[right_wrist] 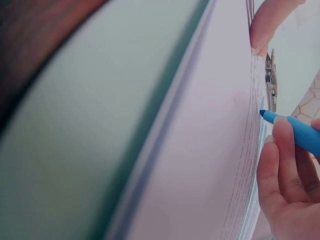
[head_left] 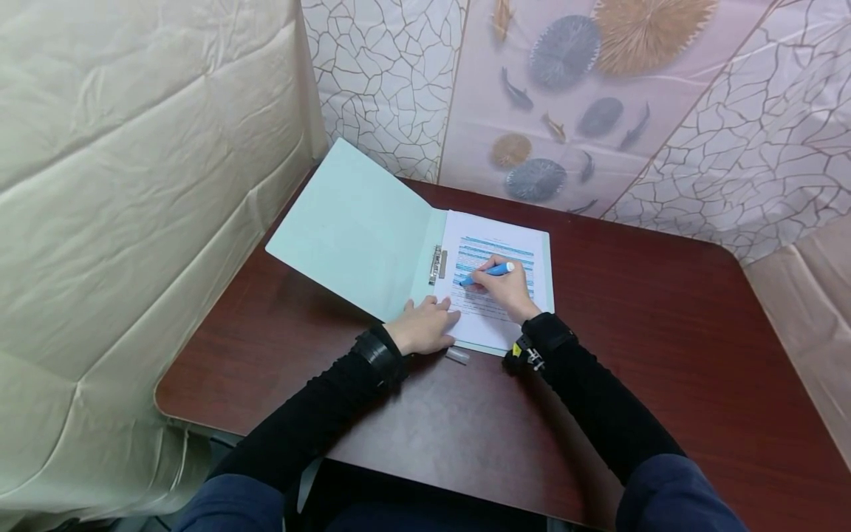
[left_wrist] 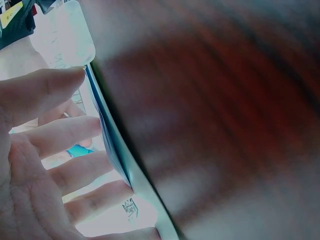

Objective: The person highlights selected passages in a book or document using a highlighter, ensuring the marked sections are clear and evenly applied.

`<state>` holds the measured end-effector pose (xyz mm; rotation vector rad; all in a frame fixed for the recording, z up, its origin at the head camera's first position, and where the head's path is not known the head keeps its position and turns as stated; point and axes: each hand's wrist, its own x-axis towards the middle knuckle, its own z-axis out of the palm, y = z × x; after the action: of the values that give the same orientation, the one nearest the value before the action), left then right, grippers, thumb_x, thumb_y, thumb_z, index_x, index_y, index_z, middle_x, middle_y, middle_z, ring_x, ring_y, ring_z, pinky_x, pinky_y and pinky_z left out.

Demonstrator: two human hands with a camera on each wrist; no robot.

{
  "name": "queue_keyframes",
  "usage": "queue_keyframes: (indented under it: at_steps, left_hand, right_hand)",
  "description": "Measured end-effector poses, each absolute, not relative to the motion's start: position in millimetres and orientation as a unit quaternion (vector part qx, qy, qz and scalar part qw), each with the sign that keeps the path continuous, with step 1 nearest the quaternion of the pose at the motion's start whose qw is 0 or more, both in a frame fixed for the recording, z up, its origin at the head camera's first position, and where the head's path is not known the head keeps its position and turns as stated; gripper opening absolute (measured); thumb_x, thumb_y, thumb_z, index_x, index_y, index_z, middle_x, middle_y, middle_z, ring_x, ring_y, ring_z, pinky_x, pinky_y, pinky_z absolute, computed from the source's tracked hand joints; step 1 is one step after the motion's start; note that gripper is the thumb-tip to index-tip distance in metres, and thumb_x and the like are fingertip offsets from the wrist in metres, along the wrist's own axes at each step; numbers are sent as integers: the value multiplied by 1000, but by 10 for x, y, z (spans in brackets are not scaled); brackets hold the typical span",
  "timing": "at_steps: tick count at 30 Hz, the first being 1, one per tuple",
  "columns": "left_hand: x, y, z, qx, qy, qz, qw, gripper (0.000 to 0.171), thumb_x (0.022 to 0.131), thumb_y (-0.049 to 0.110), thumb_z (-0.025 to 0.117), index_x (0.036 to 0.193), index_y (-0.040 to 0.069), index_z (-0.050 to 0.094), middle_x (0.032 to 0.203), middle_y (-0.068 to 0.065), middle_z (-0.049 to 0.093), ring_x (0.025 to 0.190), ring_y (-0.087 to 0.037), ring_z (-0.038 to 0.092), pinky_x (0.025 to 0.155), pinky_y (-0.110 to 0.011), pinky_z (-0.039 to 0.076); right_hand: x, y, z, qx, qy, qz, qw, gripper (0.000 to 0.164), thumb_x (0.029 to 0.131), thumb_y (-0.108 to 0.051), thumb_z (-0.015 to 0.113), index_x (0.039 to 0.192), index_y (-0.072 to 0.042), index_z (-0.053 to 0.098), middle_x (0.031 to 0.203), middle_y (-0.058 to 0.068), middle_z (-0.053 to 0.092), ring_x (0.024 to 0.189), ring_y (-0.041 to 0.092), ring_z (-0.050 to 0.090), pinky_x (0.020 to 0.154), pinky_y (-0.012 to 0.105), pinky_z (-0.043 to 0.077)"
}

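Observation:
A pale green folder lies open on the table, its cover spread to the left. On its right side sit printed sheets with many lines marked in blue. My right hand pinches a blue highlighter, whose dark tip touches the text or is very close to it in the right wrist view. With fingers spread, my left hand rests on the lower left corner of the sheets and the folder's spine. A metal clip stands along the spine, just above the left fingers.
A small translucent piece lies on the dark red-brown table below the folder's bottom edge. Patterned cloth hangs behind the table, with a cream curtain at the left.

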<state>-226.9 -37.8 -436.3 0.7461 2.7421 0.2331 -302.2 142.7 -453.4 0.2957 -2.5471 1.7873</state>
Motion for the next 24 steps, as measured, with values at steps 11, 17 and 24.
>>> queue_keyframes:
  at_steps: [11,17,24]
  left_hand:
    - [-2269,-375,-4363,257,952,81,147,53,89,38,52,137,19,40,147,-10,27,132,-29,25,99,-60,24]
    - [-2268,-372,-4357,255,952,84,148,53,89,38,52,137,19,39,147,-10,26,132,-29,25,100,-60,23]
    - [-2268,-366,-4363,257,952,81,148,53,89,38,52,137,19,39,147,-10,26,132,-29,25,100,-60,24]
  right_hand:
    - [-3004,1439,-4505,82,-819,568,5,12,81,-12,64,79,-2,59,85,20,66,75,30,65,70,33,52]
    - [-3010,1453,-4494,69,-824,562,3,11,80,-13,65,79,-3,60,86,21,66,75,29,66,69,31,52]
    - [-3009,1461,-4494,58,-829,556,1,12,80,-13,65,79,-2,60,86,19,67,75,27,67,69,28,52]
